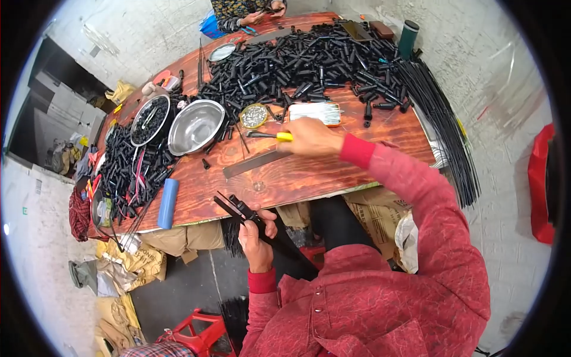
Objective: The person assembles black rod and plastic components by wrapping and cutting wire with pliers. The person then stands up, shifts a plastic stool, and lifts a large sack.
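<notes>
My right hand (314,138) is closed around a tool with a yellow handle (285,137) and a dark, narrow end pointing left; its exact kind is unclear. The tool is over the wooden table (315,172), near a flat metal strip (250,165). Below the table's front edge, above my lap, my left hand (258,243) grips a black tubular plastic part (244,208) with thin black strips beside it. Near my right hand are an orange-rimmed tray (341,114) of thin pale sticks and a round dish (242,121) of small metal pieces.
Black tubular parts (267,68) are heaped across the back, with long black rods (443,125) at right. A steel bowl (196,128), a bowl of small black pieces (168,113) and a blue roll (168,203) occupy the left. Another person's hand (251,19) is across the table.
</notes>
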Motion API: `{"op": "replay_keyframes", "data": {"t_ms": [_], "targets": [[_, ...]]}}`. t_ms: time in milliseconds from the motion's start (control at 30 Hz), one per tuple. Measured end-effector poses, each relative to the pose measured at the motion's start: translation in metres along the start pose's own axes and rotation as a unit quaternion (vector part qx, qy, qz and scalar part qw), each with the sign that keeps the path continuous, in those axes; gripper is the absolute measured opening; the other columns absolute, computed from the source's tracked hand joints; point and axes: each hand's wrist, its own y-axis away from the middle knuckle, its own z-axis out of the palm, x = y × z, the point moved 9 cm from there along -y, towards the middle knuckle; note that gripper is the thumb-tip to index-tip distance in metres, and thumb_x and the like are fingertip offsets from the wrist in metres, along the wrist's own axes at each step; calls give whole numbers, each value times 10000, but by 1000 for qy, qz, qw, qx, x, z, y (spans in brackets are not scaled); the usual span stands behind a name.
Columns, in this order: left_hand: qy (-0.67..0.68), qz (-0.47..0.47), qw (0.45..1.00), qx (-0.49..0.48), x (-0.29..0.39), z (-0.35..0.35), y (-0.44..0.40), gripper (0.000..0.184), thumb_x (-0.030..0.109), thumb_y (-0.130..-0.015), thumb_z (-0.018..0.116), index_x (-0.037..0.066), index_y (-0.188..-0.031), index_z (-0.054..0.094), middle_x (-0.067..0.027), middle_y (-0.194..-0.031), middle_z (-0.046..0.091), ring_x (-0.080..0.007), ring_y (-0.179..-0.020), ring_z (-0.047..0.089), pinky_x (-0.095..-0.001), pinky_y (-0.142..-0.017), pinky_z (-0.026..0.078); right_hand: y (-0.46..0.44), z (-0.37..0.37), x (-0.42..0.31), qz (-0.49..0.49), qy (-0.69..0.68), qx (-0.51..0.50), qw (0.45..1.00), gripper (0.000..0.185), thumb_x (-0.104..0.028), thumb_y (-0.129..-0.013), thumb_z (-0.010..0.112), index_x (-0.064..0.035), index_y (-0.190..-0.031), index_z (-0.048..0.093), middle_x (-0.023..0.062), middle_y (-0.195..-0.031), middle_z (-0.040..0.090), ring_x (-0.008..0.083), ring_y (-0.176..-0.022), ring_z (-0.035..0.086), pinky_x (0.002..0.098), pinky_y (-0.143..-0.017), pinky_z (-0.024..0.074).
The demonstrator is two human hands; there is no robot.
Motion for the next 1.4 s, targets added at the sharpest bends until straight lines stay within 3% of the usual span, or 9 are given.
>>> {"op": "replay_keyframes", "data": {"t_ms": [67,133,200,300,633,767,867,1167,1400], "targets": [[8,-5,1000,7,-2,-5,-3,410,355,-1033,486,18,-1265,472,-120,-917,620,-106,-630,445,-260,-554,366,-36,0,-4,-75,80,84,990,333,-331,-804,684,-49,-977,715,203,-789,682,398,-788,672,483,-692,512],[1,-10,1000,26,-2,-13,-5,411,351,-1036,476,20,-1280,479,-82,-854,572,-98,-623,432,-252,-550,353,-84,18,15,-49,180,102,977,212,-184,-759,640,-36,-878,734,219,-785,691,398,-725,686,481,-654,542],[-20,-7,999,29,0,-23,-4,492,411,-1024,493,18,-1320,480,-57,-840,535,-87,-629,428,-245,-552,346,-112,21,17,-44,243,153,957,163,-161,-738,659,-23,-785,732,219,-789,697,378,-748,702,456,-666,559],[-7,2,999,53,5,-40,-4,454,381,-1028,495,20,-1303,481,-50,-819,517,-89,-621,426,-244,-545,343,-137,27,23,-44,267,159,949,168,-167,-736,669,-20,-783,736,212,-792,701,358,-735,709,443,-659,565],[21,-17,998,53,-3,-51,-14,429,365,-1030,495,22,-1288,487,-58,-819,534,-98,-633,440,-250,-548,356,-154,33,16,-37,292,115,949,174,-180,-745,666,-22,-774,733,201,-791,706,349,-738,712,450,-655,567],[21,-17,998,60,-3,-55,-14,433,374,-1029,495,25,-1285,481,-52,-806,521,-100,-630,440,-248,-542,349,-159,32,19,-27,283,120,951,174,-190,-749,669,-34,-791,734,197,-792,706,349,-756,710,459,-667,563],[15,-13,998,53,-2,-55,-16,432,377,-1029,493,26,-1282,481,-49,-802,518,-103,-633,441,-249,-543,345,-158,33,17,-71,254,143,954,178,-190,-758,662,-36,-811,733,194,-794,705,351,-760,708,460,-673,560],[17,-23,998,62,-8,-57,-19,439,389,-1026,494,19,-1263,488,-49,-813,532,-104,-633,452,-250,-545,359,-161,36,26,-44,242,118,962,189,-204,-769,657,-38,-819,733,217,-801,698,371,-765,701,464,-682,560],[26,-36,996,76,-12,-60,-21,371,322,-1034,491,13,-1240,490,-48,-802,542,-115,-644,462,-255,-569,390,-155,29,22,-76,214,149,962,196,-229,-757,664,-43,-807,702,211,-791,691,386,-736,688,483,-662,547]]}}
